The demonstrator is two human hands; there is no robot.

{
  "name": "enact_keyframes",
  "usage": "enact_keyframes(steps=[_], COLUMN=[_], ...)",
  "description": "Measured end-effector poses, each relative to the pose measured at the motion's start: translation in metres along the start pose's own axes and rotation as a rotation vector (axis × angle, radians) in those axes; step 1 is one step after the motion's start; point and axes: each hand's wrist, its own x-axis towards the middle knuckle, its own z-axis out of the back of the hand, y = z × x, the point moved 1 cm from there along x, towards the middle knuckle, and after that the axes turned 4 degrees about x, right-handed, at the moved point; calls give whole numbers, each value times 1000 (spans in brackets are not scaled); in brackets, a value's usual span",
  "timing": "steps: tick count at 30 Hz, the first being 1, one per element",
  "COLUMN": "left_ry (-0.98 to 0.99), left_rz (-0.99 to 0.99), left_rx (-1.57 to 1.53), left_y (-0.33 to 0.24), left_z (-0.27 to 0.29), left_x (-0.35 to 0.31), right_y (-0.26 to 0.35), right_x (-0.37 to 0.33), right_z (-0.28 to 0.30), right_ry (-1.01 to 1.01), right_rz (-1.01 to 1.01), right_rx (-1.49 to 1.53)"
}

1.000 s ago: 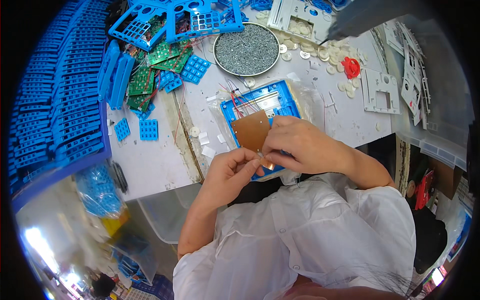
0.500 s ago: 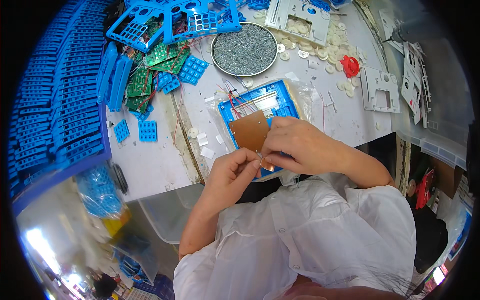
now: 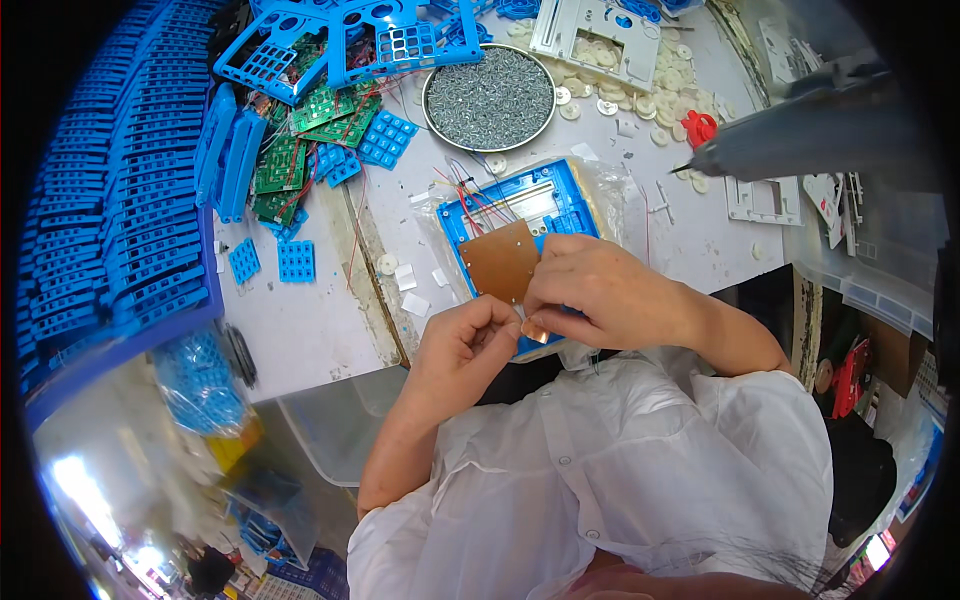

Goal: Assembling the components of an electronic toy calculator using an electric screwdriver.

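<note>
The left hand and the right hand meet at the near edge of the white surface, just beyond the person's white shirt. Between them sits a brown board, flat and slightly tilted, lying on top of a blue plastic frame with thin red wires running off its far left corner. The right hand's fingers are clenched on the board's near right edge, covering the frame's near right corner. The left hand's fingers are pinched together on a small copper-coloured piece that shows just below the board's near corner, touching the right hand's thumb side; whether that piece joins the board cannot be told.

The frame rests on a clear plastic bag. To its left a bare strip of surface runs out to the near edge, with a few small white squares and two small blue keypads on it. Farther left a stack of blue frames walls off the whole left side. Beyond the frame, a round tray of grey screws stands near, with green circuit boards piled to its left and white discs scattered to its right. A dark tool juts in from the far right, above the surface. The right of the frame is more open, down to the surface's near right edge.
</note>
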Motion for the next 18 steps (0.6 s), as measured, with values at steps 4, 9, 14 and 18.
enact_keyframes(steps=[4,9,14,18], left_ry=[-34,-108,-218,-352], left_rz=[-33,-73,-134,-273], left_rx=[-95,-179,-150,115], left_y=[0,9,17,10], left_z=[-8,-15,-29,-41], left_x=[1,-1,-4,-5], right_y=[0,17,22,20], right_x=[-1,-10,-21,-26], right_z=[-4,-16,-17,-18], right_ry=[-62,-248,-247,-266], right_rz=[10,-120,-254,-328], right_rx=[47,40,239,361])
